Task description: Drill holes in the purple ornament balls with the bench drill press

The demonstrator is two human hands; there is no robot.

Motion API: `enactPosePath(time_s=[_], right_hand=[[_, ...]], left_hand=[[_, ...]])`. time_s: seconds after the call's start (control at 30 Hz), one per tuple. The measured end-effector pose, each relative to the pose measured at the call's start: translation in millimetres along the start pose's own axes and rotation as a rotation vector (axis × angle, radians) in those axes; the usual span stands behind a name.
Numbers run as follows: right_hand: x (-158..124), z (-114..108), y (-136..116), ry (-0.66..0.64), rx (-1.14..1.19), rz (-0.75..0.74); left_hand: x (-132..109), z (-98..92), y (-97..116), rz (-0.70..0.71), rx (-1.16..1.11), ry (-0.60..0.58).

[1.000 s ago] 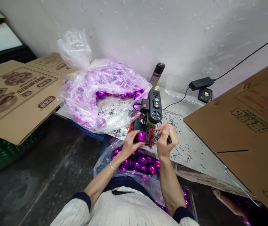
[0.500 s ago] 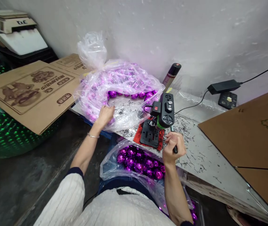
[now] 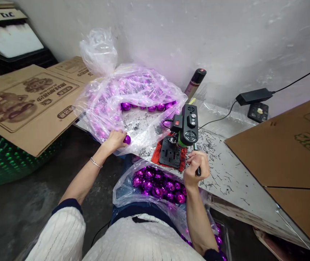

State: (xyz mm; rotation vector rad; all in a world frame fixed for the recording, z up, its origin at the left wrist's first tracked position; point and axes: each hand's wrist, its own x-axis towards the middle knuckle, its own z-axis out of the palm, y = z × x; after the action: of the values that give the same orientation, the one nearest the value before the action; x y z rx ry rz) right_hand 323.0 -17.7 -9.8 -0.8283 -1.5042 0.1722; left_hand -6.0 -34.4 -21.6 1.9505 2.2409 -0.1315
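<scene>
My left hand [image 3: 113, 141] is closed at the near edge of a clear plastic bag [image 3: 142, 99] full of shiny purple balls. A purple faceted ball [image 3: 127, 139] shows at its fingertips. My right hand [image 3: 197, 167] wraps round the black handle [image 3: 198, 172] of a small bench press [image 3: 189, 125]. The press has a black head with a red switch and a black slotted base plate [image 3: 169, 156] on a red mat [image 3: 156, 156]. Below the table edge, an open plastic bag [image 3: 122, 194] in front of my body holds many purple balls [image 3: 157, 191].
Short black bits lie scattered over the white tabletop [image 3: 225, 163]. A flattened carton [image 3: 32, 98] juts in at left above green shiny balls [image 3: 8, 156]. Another cardboard box [image 3: 288, 152] stands at right. A black power adapter [image 3: 254, 96] with cords is by the wall.
My left hand has drawn slightly down and left, and a purple ball now shows at its fingertips. The right hand stays on the press handle. The whole view has shifted a little.
</scene>
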Motion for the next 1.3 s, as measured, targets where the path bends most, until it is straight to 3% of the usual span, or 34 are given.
enactPosePath(time_s=[0.1,0.17,0.23,0.37,0.53,0.73,0.93,1.13,1.3], right_hand=[[0,-1,0,-0.001,0.003,-0.002],[0,0,1,0.001,0.010,-0.012],[1,0,0,-0.002,0.015,-0.019],[2,0,-1,-0.008,-0.007,-0.011],[2,-2,-1,-0.024,-0.022,-0.008],[2,-3,0,-0.038,-0.002,-0.028],[7,-3,-1,-0.027,0.001,-0.014],[7,-5,-1,-0.056,-0.032,-0.029],[5,-6,0,-0.054,-0.016,-0.032]], left_hand=[[2,4.7,4,0.013,-0.292,0.126],[5,8.1,9,0.024,-0.651,0.251],[5,12.2,19,0.039,-1.080,0.293],[1,26.4,52,0.073,-1.723,0.096],[-5,57.6,101,0.025,-2.015,-0.122],[-4,89.0,138,-0.040,-2.002,-0.073],[4,100.2,167,0.053,-1.636,0.207],[12,102.6,173,0.162,-1.104,0.382],[14,97.7,178,0.315,-0.958,0.444]])
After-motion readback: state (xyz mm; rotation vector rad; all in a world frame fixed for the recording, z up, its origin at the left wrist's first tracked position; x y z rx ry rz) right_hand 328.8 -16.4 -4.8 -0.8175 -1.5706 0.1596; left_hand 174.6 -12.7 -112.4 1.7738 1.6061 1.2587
